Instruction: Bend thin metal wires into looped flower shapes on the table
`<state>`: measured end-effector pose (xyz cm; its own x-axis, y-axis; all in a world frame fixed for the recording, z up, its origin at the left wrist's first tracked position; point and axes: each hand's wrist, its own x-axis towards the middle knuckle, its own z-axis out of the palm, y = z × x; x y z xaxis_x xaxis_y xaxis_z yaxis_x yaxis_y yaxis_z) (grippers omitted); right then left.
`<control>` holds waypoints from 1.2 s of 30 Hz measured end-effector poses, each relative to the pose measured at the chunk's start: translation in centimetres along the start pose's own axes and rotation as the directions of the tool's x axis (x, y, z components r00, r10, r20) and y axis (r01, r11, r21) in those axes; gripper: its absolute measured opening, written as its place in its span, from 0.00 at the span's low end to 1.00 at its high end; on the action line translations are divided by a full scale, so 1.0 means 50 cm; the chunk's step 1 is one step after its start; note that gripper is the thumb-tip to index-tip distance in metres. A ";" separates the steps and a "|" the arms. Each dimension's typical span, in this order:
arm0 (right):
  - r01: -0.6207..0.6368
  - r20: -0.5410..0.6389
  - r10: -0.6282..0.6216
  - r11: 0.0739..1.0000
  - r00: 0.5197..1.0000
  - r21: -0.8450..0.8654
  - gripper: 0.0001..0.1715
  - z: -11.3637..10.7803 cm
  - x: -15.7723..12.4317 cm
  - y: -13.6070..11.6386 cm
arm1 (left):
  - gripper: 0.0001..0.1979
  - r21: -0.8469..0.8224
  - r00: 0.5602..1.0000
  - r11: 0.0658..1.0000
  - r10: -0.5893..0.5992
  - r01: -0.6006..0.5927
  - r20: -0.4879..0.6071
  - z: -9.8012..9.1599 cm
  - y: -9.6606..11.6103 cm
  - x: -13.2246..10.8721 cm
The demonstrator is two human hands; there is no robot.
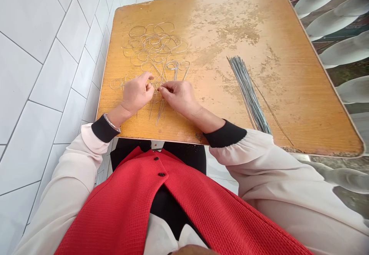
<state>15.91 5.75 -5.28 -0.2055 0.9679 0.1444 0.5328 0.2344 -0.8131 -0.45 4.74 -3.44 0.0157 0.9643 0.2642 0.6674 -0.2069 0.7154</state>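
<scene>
Wooden tabletop [284, 74] with worn, flaking orange varnish, seen from the near edge. A loose heap of bent wire loops [154, 45] lies left of centre toward the far edge, the loops overlapping and tangled, with a few more out by the left edge. Straight wire stems [158, 112] from the bent pieces hang down toward the near edge, passing between and under the hands. Left hand [137, 92] sits just left of centre near the near edge, fingers curled inward and thumb side up, close to the right hand but not clearly touching it; the fingers cover the wire there, so cannot tell if it is clamped on anything. Right hand [178, 96] is beside it, thumb and forefinger brought together at the tips on thin wire at the middle of the group, looks like a pinch. The hands look held close so the small bend stays between the fingertips, but that is a judgement. A bundle of straight wire rods [248, 93] lies parallel, well apart to the right, ends reaching the near edge, probably kept separate so it does not snag the loops. One stray rod [272, 116] angles off beside the bundle. Metal bangle [112, 122] on left wrist, black cuffs [103, 129] on both sleeves, red waistcoat [144, 193] over the body, white tiles [43, 93] to the left of the table.
</scene>
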 end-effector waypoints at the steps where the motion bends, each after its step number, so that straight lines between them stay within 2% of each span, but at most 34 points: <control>1: -0.010 0.004 0.010 1.000 1.000 0.004 0.22 0.001 0.002 0.002 | 0.14 -0.008 1.000 1.000 -0.001 0.001 0.000 0.001 -0.001 0.001; 3: -0.066 0.017 0.065 0.994 0.998 0.082 0.19 0.002 0.005 0.004 | 0.13 -0.031 1.000 0.999 -0.011 0.011 0.000 0.002 -0.003 0.003; 5: -0.157 0.050 0.149 0.954 0.988 0.255 0.11 0.002 0.009 0.003 | 0.12 -0.044 1.000 0.999 -0.020 0.020 -0.002 0.003 -0.005 0.005; 8: -0.271 0.143 0.230 0.810 0.963 0.520 0.05 -0.002 0.012 0.000 | 0.12 -0.039 1.000 0.999 -0.018 0.017 -0.019 0.003 -0.010 0.009; 11: -0.322 0.210 0.244 0.694 0.947 0.644 0.05 -0.007 0.011 -0.003 | 0.11 -0.041 0.999 0.999 -0.018 0.016 -0.032 0.002 -0.015 0.012; 14: -0.355 0.250 0.252 0.651 0.935 0.671 0.04 -0.009 0.010 -0.003 | 0.12 -0.056 0.999 0.998 -0.024 0.022 -0.028 0.002 -0.019 0.016; 19: -0.378 0.265 0.269 0.640 0.926 0.669 0.05 -0.011 0.008 -0.005 | 0.11 -0.126 0.998 0.990 -0.056 0.056 0.003 0.002 -0.021 0.022; 22: -0.375 0.246 0.285 0.633 0.926 0.678 0.06 -0.013 0.008 -0.010 | 0.10 -0.219 0.996 0.973 -0.054 0.068 0.072 -0.002 -0.016 0.022; 25: -0.369 0.228 0.297 0.622 0.927 0.690 0.07 -0.015 0.008 -0.014 | 0.11 -0.387 0.970 0.900 -0.125 0.200 0.210 -0.006 -0.008 0.020; 27: -0.369 0.225 0.299 0.633 0.927 0.681 0.07 -0.016 0.008 -0.015 | 0.10 -0.462 0.947 0.838 -0.181 0.289 0.264 -0.007 -0.004 0.019; 30: -0.364 0.222 0.291 0.669 0.931 0.648 0.07 -0.016 0.008 -0.012 | 0.11 -0.497 0.938 0.801 -0.231 0.334 0.258 -0.006 -0.004 0.019; 36: -0.382 0.250 0.289 0.704 0.924 0.599 0.10 -0.019 0.010 -0.003 | 0.10 -0.469 0.933 0.808 -0.272 0.355 0.237 -0.001 -0.007 0.020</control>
<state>16.49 6.30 -4.56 -0.2408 0.9398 -0.2423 -0.0376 -0.2585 -0.9653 -0.68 5.76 -3.40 0.0095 0.9948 -0.1016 0.1957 0.0978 0.9758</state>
